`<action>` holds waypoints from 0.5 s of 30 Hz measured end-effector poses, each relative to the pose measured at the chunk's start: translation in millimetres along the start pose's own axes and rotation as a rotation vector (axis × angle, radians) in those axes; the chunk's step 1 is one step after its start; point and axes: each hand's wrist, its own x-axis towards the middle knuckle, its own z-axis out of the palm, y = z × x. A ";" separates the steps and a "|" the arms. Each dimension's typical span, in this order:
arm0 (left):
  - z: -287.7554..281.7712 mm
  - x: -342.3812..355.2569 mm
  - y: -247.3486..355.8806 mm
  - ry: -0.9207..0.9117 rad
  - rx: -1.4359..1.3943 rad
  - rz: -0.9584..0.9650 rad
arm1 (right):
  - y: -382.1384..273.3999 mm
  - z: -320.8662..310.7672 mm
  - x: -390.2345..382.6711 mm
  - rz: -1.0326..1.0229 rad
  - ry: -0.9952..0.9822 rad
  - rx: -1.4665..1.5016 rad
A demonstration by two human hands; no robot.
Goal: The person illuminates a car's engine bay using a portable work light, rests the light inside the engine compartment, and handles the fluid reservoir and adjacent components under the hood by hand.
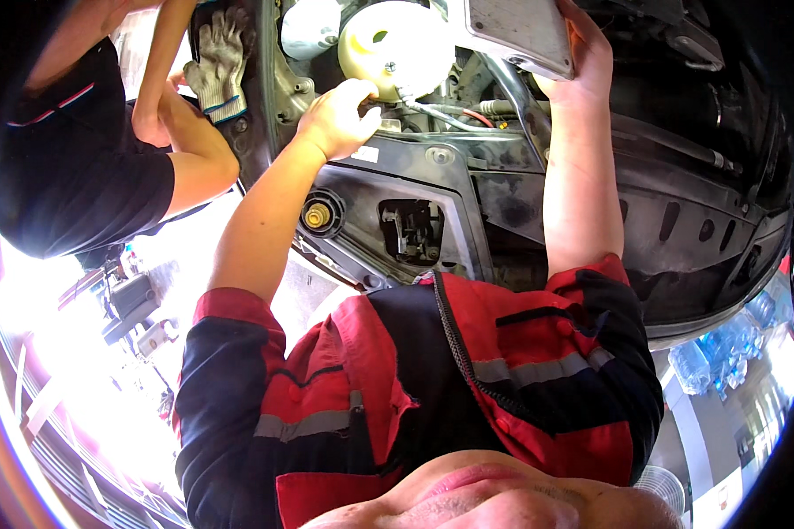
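My left hand (340, 121) is at the lower left edge of a cream-coloured round plastic reservoir (419, 44) in the engine bay. Its fingers are curled, with the thumb and forefinger close together; whatever is between them is too small to make out. Up at the right, my right hand (589, 55) grips the side of a flat grey rectangular box (516, 31), which is tilted beside the reservoir. A grey hose (450, 117) and thin wires run from under the reservoir. A white rounded container (310, 28) stands left of it.
Another person in a dark shirt (79, 167) leans at the left, near a grey work glove (220, 66) on the car's edge. A black panel with a square opening (410, 231) lies below my left hand. Blue plastic bottles (719, 353) are at the lower right.
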 end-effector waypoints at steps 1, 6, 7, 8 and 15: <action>0.5 0.5 0.0 -0.001 -0.001 0.002 | -0.6 0.3 -0.5 -0.001 0.002 -0.001; -0.7 0.8 3.3 -0.004 0.002 0.002 | -1.6 0.7 -0.6 -0.012 -0.018 -0.018; -0.8 0.5 3.2 -0.003 0.002 0.001 | -1.4 0.4 -0.6 -0.012 -0.019 -0.018; -0.9 0.1 2.9 0.001 0.004 0.007 | -1.1 0.0 -0.6 -0.009 0.000 -0.014; 0.3 0.4 1.9 0.020 -0.004 0.025 | 0.2 4.4 -1.7 -0.030 -0.020 -0.047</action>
